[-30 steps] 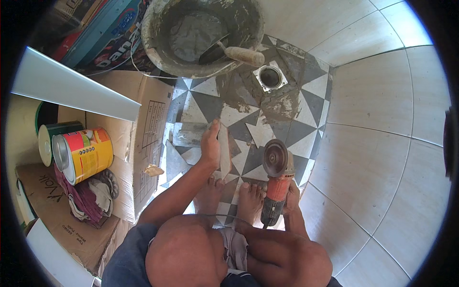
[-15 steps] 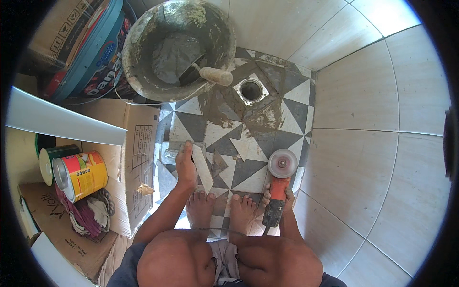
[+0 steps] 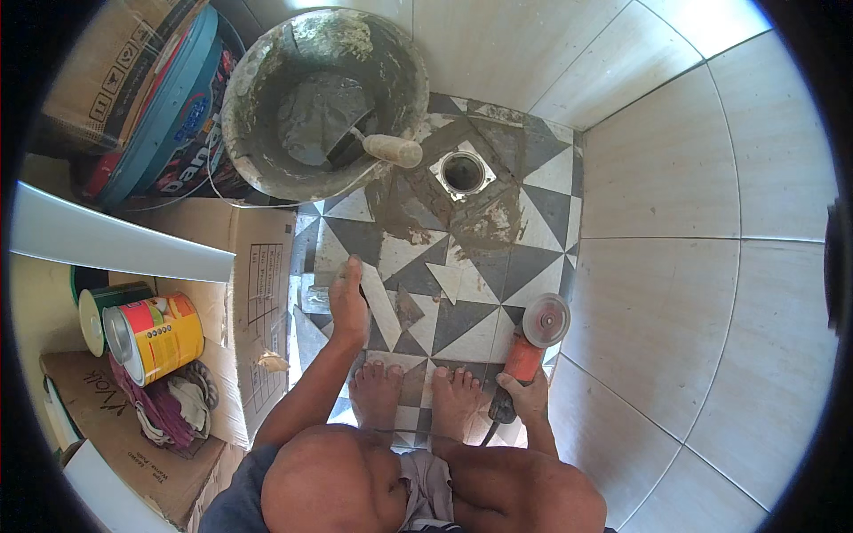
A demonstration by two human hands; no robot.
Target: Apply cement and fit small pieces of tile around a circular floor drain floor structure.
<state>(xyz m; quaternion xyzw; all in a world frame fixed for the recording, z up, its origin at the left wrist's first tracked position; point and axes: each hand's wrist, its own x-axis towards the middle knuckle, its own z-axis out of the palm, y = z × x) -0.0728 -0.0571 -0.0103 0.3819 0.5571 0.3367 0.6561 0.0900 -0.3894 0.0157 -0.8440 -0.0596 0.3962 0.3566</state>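
Observation:
An orange and black angle grinder point(image 3: 522, 357) is gripped in my right hand point(image 3: 531, 396), low near the right wall, its round disc pointing away from me. My left hand point(image 3: 348, 306) is held edge-up over the floor, on the left of a pale narrow strip of tile point(image 3: 380, 306). Its fingers are partly hidden, so any hold is unclear. A greyish flat piece point(image 3: 314, 295) lies just left of that hand. Right of the strip are a pale triangular tile offcut point(image 3: 444, 279) and a small brownish piece point(image 3: 409, 308).
A mortar bucket point(image 3: 235, 115) with a wooden-handled trowel point(image 3: 391, 150) stands far left. Smeared mortar surrounds a square floor drain point(image 3: 463, 171). Cardboard boxes point(image 3: 258, 329), a yellow can point(image 3: 164, 336) and a blue bucket point(image 3: 169, 133) fill the left. Tiled walls point(image 3: 657, 293) rise at right.
The angle grinder has swung a little to the right and nearer, its disc tilting toward the right wall. My right hand has shifted its grip. The left hand has hardly moved.

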